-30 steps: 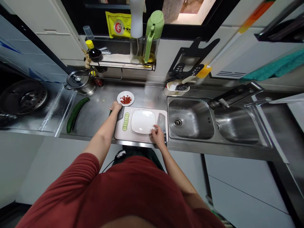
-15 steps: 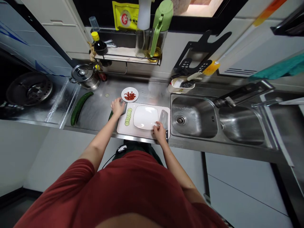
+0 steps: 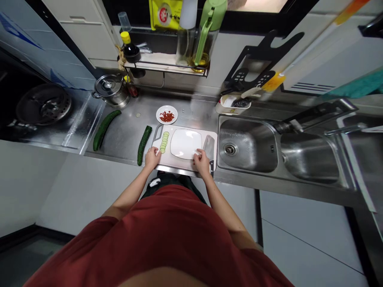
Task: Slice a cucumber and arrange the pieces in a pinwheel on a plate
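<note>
On the cutting board (image 3: 176, 164), toward its left side, there's a neat overlapping row of cucumber slices (image 3: 164, 142), and the left hand (image 3: 152, 158) is at the board's near left corner, right by the near end of that row. Fingers look loosely bent, but honestly can't tell if they're open or pinching a slice. The white plate (image 3: 186, 144) sits mid-board, and the right hand (image 3: 201, 162) is on the board's near right part, fingertips at the plate's near right corner; can't make out whether they're actually gripping it. Kitchen knife (image 3: 209, 146) lies along the board's right side, just beyond that hand. Cut cucumber (image 3: 144, 145) is just left of the board, and a small dish of red pieces (image 3: 166, 115) sits right behind its far left corner.
</note>
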Available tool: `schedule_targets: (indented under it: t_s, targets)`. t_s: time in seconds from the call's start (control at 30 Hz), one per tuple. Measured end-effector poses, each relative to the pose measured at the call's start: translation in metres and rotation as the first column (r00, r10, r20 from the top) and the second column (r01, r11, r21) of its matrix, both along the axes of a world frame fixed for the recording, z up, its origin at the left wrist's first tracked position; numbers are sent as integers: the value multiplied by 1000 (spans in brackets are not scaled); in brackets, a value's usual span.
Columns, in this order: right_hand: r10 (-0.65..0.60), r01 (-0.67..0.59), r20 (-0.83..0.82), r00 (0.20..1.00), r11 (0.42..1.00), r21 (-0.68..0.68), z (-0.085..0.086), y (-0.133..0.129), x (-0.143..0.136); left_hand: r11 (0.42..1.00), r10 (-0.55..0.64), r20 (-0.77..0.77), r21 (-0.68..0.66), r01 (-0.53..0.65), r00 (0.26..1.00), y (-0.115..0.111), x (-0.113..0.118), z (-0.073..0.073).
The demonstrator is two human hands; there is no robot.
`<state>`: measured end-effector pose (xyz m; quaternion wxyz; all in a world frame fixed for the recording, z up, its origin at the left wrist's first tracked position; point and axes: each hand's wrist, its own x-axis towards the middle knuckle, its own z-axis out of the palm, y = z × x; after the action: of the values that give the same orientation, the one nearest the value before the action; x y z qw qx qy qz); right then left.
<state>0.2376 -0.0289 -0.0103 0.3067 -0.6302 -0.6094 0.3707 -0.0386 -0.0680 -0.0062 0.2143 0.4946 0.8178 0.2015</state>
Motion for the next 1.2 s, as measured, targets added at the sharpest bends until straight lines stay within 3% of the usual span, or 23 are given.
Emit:
schedule_targets:
  t_s: [0.23,0.53,0.67,0.8,0.9,1.0,1.1,1.2]
  targets:
    - [0,0,23,1000,1000,-16,2,-2,1,999,-26,-141,-45,20,990,2,6,-3]
    - [-4,4,26,1000,1000,-21,4,-6,3,1000,8,-69,5,-7,998,2,9,-4]
    - [2,-2,20,1000,1000,-18,4,-6,3,996,70,63,54,-74,996,3,10,-5]
    - [6,-6,-1,1000,1000,-3,8,-4,1,978,132,388,98,-183,912,8,11,-1]
    - [15,-15,-38,999,1000,9,19,0,-2,959,112,665,123,-256,738,17,14,13]
    - [27,-26,-89,996,1000,16,36,7,-9,963,42,803,126,-238,594,28,21,39]
    - [42,-37,-139,989,999,33,57,17,-20,971,-16,844,141,-193,536,39,31,68]
    - [56,-41,-172,983,995,88,81,27,-32,970,-72,848,183,-161,526,46,39,91]
